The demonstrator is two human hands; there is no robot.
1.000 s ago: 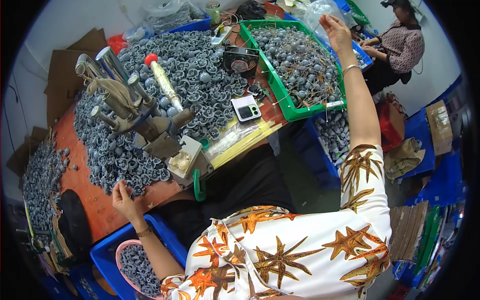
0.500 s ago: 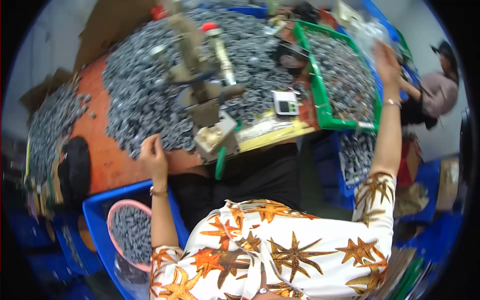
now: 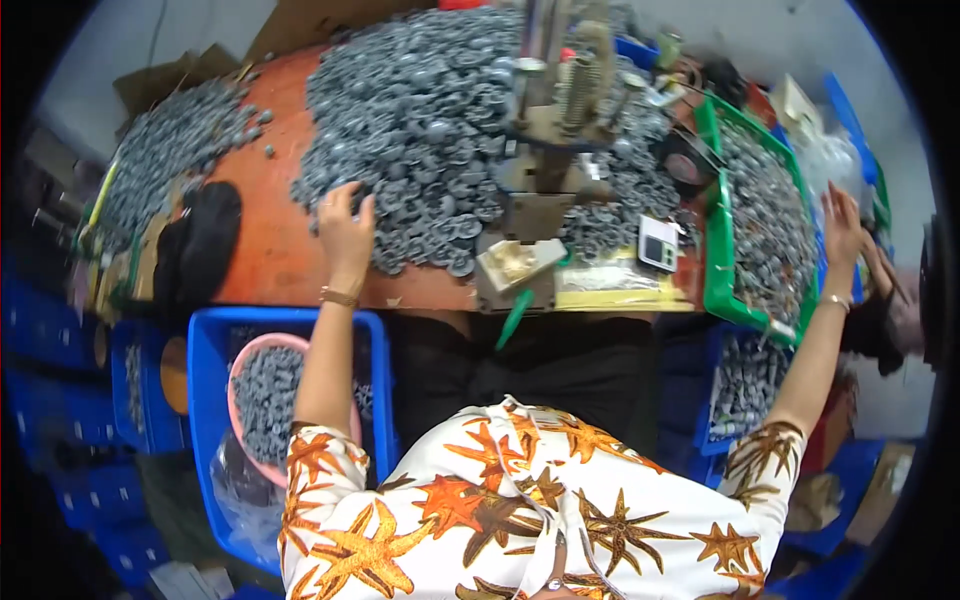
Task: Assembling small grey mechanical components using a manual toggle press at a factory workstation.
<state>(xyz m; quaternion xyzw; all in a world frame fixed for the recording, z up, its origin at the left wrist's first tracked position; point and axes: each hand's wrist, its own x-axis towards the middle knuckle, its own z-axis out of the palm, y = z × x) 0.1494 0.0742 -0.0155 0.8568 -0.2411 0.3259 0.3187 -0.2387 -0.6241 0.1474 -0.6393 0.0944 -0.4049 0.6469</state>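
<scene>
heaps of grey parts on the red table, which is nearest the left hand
The large heap: the left hand is at its near left edge. The small heap lies farther left, beyond a strip of red table.

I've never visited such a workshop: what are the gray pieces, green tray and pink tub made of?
The gray pieces look like molded plastic: repeated cupped shapes with a soft sheen, though coated metal is possible. The green tray is probably rigid plastic, glossy, with evenly colored walls. The pink tub seems smooth plastic too, from its evenly colored rim.
</scene>
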